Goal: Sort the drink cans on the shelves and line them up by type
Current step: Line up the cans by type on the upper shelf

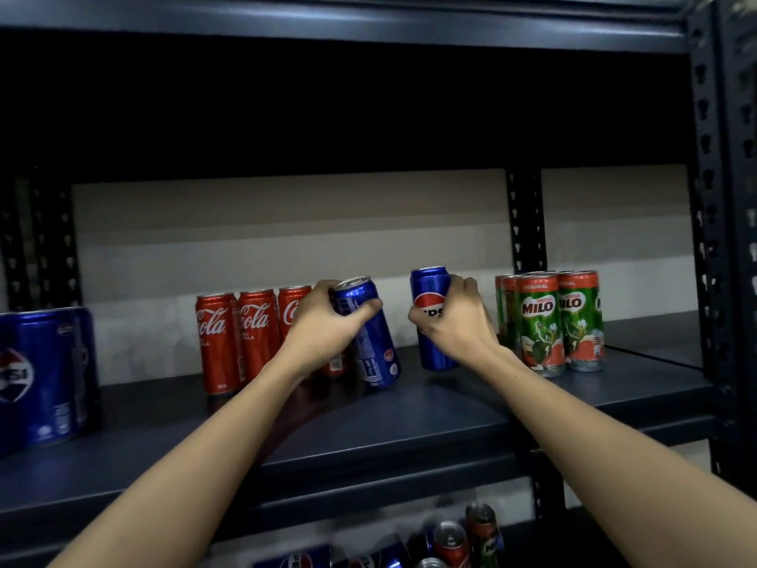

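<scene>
My left hand (329, 321) grips a blue Pepsi can (375, 354) that tilts to the left above the dark shelf (430, 420). My right hand (454, 321) grips a second blue Pepsi can (430, 289), which is upright near the shelf surface. Red Coca-Cola cans (237, 338) stand in a row just left of my left hand, one partly hidden behind it. A cluster of green Milo cans (553, 321) stands to the right of my right hand. More blue Pepsi cans (45, 375) stand at the far left edge.
Dark metal uprights (712, 239) frame the shelf on the right, and another shelf board runs overhead. On the lower shelf, mixed cans (450, 539) of Pepsi, Coca-Cola and Milo show below the front edge. Bare shelf lies between the far-left Pepsi cans and the Coca-Cola row.
</scene>
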